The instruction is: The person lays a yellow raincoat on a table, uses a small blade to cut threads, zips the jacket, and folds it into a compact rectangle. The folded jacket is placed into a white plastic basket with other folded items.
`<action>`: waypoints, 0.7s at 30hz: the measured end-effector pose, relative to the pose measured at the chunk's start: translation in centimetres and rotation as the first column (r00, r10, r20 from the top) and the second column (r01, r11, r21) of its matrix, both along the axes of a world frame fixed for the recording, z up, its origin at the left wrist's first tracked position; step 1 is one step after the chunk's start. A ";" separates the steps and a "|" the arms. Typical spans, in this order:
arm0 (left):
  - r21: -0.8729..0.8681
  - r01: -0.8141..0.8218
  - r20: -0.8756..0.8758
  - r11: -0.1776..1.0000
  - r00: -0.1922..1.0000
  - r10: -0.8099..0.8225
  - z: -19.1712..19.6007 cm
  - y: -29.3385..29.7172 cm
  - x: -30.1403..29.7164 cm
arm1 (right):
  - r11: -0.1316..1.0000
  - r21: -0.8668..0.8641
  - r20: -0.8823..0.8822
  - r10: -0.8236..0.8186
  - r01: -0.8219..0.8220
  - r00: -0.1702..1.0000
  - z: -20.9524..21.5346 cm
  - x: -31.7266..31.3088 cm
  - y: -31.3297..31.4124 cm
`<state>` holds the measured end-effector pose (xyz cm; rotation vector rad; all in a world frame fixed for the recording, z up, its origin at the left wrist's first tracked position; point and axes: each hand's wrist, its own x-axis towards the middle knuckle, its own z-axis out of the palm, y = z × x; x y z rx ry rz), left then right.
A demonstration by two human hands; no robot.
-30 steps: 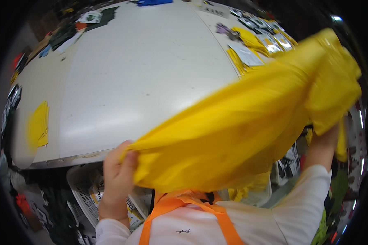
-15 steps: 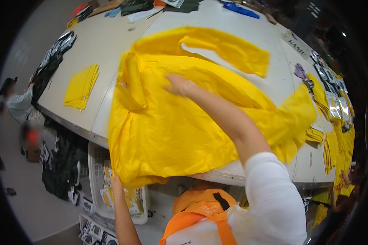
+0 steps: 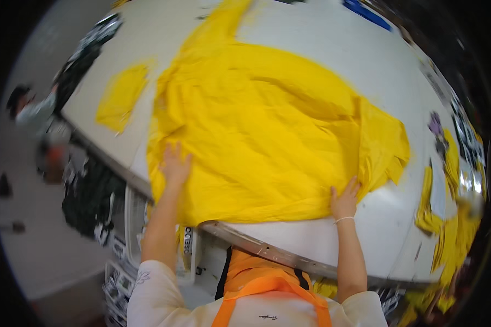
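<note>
A large yellow garment [image 3: 267,131] lies spread across the white table [image 3: 365,65], one sleeve reaching toward the far edge. My left hand [image 3: 174,163] presses flat on its near left corner, fingers apart. Flat on the near right hem rests my right hand [image 3: 345,197], a thin band on the wrist. Both hands lie on top of the cloth and grip nothing.
A smaller folded yellow piece [image 3: 121,97] lies on the table at left. More yellow pieces [image 3: 447,218] and small printed items sit along the right edge. Dark garments [image 3: 87,49] hang off the far left corner. White bins [image 3: 131,218] stand under the table's near edge.
The garment was held up in the air, then swung down onto the table. It now lies flat, and both hands have moved to its near edge, palms down.
</note>
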<state>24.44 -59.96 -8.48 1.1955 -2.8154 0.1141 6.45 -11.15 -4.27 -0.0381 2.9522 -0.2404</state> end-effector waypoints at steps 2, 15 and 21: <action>0.029 0.080 -0.074 0.996 0.994 -0.078 0.5 -2.4 -1.3 | 0.954 -0.120 0.109 -0.262 0.275 0.959 1.8 -0.2 3.8; 0.652 -0.226 -0.373 0.724 0.736 0.565 -1.2 -23.3 -4.5 | 0.561 -0.224 0.079 -0.805 0.797 0.589 -7.3 9.6 28.9; 0.814 -0.194 -0.477 0.548 0.316 0.820 2.5 -29.6 -5.6 | -0.060 -0.976 0.166 -0.828 0.211 0.536 9.5 0.9 20.7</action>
